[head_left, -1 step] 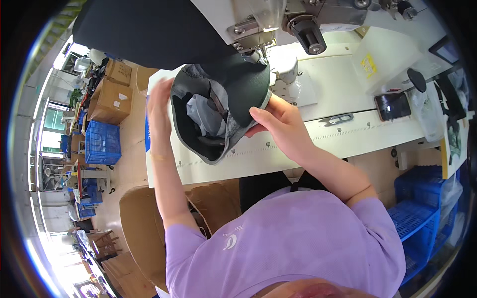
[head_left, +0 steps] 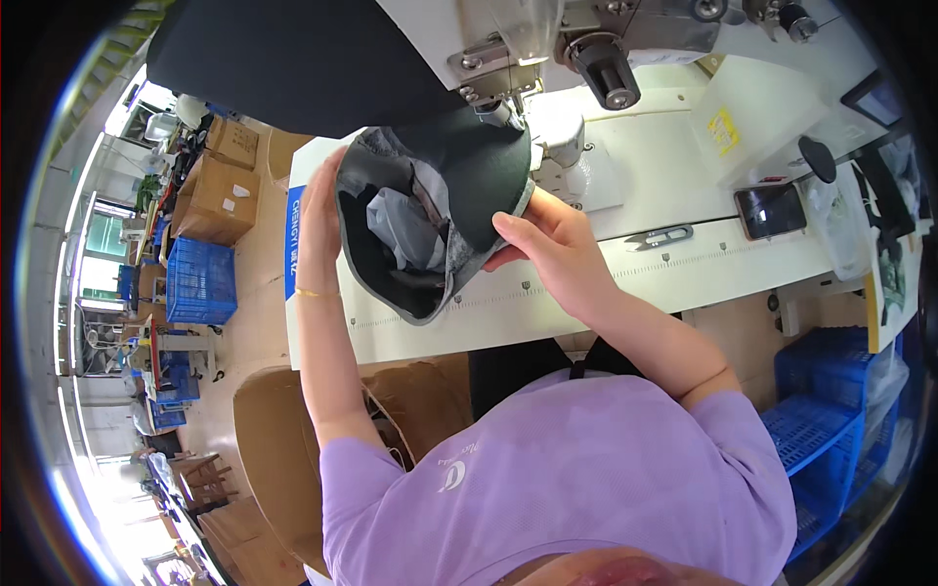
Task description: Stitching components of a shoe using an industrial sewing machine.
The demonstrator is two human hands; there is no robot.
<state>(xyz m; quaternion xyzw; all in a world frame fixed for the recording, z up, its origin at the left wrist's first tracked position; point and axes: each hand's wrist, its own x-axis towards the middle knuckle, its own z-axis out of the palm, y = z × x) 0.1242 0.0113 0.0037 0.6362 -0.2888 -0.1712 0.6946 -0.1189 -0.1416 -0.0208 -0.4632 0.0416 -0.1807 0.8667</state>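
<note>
A dark green-grey fabric piece (head_left: 489, 186), shaped like an open pouch, hangs under the sewing machine's presser foot and needle area (head_left: 500, 113). Its mouth faces me and shows crumpled grey lining (head_left: 405, 230) inside. My right hand (head_left: 557, 249) pinches the pouch's right rim, thumb on top and fingers beneath. Along the pouch's left outer side lies my left hand (head_left: 320, 210), its fingers stretched out and their tips partly hidden by the fabric. The stitching point itself is hidden by the machine parts and cloth.
Right of the pouch, thread snips (head_left: 660, 236) and a dark phone (head_left: 771, 211) lie on the white table (head_left: 625, 278) with a printed ruler. A large black panel (head_left: 283, 63) spans the upper left. Blue crates (head_left: 821, 381) stand at the right; cardboard boxes (head_left: 217, 195) at the left.
My left hand, blurred and slightly apart from the pouch before, now rests against its left side. My right hand and the pouch stay nearly where they were.
</note>
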